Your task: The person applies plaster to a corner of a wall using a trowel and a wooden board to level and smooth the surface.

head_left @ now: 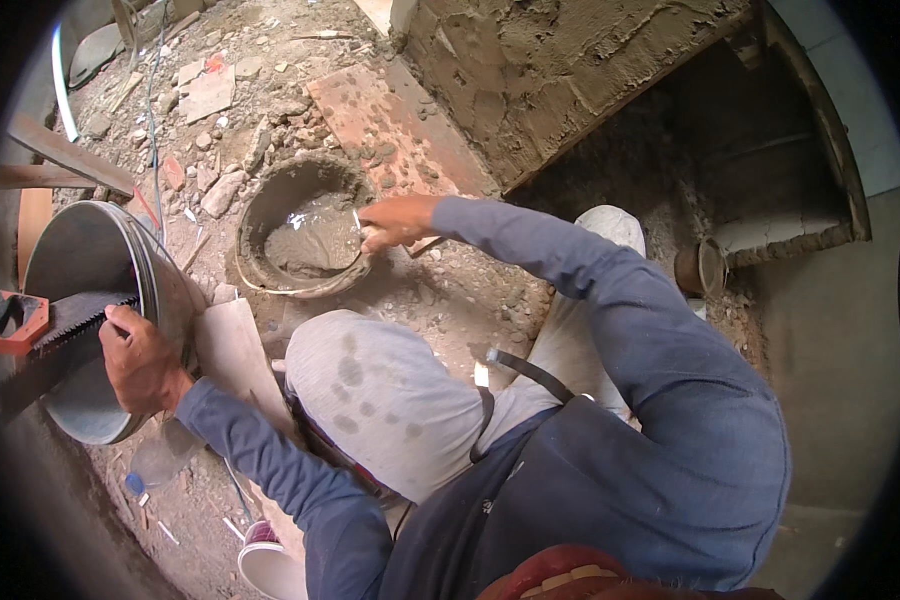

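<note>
My left hand has its fingers curled at the toothed saw blade inside the tipped grey bucket; which of these it grips is unclear. The saw's orange handle lies to its left. My right hand is closed at the right side of a mortar-caked bucket holding wet grey mortar; what its fingers grip is hard to make out.
Rubble covers the floor around a mortar-spattered reddish board. A rough plastered structure with a dark opening stands right, beside a small container. Planks lean left; a pale board lies near my knee.
</note>
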The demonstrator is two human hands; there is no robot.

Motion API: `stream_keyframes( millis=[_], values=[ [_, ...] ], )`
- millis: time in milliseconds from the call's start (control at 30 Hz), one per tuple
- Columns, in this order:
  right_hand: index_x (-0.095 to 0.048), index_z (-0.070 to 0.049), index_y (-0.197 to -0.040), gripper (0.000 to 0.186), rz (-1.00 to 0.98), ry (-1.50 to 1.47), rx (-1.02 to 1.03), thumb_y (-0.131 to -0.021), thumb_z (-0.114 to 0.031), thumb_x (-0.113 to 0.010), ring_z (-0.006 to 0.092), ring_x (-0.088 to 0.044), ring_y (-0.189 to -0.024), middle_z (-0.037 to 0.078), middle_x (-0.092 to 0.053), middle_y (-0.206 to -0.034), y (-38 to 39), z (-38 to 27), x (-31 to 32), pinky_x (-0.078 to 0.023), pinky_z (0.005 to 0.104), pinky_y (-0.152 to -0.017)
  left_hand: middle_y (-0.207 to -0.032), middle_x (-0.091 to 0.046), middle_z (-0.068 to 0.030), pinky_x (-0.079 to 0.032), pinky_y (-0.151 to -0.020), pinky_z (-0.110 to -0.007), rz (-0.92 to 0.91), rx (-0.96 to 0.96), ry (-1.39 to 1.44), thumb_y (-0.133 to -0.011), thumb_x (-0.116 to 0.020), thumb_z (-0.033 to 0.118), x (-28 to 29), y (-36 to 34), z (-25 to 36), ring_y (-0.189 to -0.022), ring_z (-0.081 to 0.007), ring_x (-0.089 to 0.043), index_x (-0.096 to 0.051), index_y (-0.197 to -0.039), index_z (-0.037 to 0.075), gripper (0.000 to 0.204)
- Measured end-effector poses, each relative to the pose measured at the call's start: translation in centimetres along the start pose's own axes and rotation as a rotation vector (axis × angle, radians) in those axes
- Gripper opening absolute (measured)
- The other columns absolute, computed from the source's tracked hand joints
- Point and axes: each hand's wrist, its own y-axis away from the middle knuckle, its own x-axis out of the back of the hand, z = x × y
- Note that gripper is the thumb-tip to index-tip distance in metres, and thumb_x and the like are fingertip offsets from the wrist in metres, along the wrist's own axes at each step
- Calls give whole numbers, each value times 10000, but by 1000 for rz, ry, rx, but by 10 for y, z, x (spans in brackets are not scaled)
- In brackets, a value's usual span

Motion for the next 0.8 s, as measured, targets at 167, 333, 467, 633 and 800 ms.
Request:
stream_keyframes(
  millis=[167,333,467,633,800],
  values=[
    [-520,-66,-1171,407,244,159,-134,-936,-358,-678,415,-681,-984,188,-701,-1016,39,0,-3,-529,530,-786,-841,-763,-80,-531,-623,-508,-54,23,-15,-960,-500,546,-1,-2,4,-753,-366,-719,-767,-924,247,402],
    [-530,-69,-1259,369,542,159,25,-992,-312,-604,360,-669,-907,176,-657,-971,76,-11,5,-535,487,-760,-806,-752,-73,-523,-596,-496,-32,8,-36,-959,-534,537,-2,-1,4,-724,-352,-710,-762,-902,226,389],
    [-581,-58,-1267,381,146,-673,-204,-1006,-333,-620,162,-653,-663,77,-643,-844,138,-36,48,-540,325,-541,-798,-747,-70,-517,-585,-488,-28,19,-56,-960,-543,542,3,1,-1,-709,-344,-702,-758,-900,223,389],
    [-590,-77,-1180,304,395,-643,-677,-1024,-337,-599,56,-541,-566,13,-578,-802,204,62,84,-491,218,-433,-795,-744,-70,-515,-587,-486,-78,15,-11,-964,-530,549,-1,-2,6,-716,-342,-702,-758,-907,232,394],
    [-584,-83,-1020,360,828,-658,-426,-1031,-441,-557,51,-489,-529,-34,-503,-740,256,-2,164,-438,228,-432,-786,-743,-64,-510,-572,-484,-50,1,-41,-964,-531,538,-3,0,1,-703,-341,-700,-755,-899,232,385]
  ],
)
